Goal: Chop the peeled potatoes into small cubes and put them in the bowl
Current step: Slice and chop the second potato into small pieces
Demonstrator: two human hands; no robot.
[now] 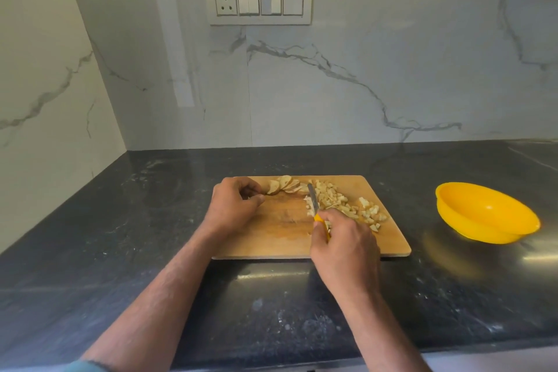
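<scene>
Right hand (344, 246) clamped on knife (314, 202), left hand (234, 205) pinching potato slices (287, 184) | step: mid-chop — cubes (347, 205) piled on board (287, 238) | next: dice slices, carry to bowl (486, 214) on desk (151, 220)

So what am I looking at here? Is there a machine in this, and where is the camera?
No machine: these are a person's two bare arms, filmed by one camera worn on their head, looking down. On the dark counter lies a wooden cutting board. The right hand grips a yellow-handled knife, its blade beside a pile of potato cubes. The left hand, fingers curled, is at a fan of potato slices. A yellow bowl stands to the right, off the board, with no potato visible in it.
</scene>
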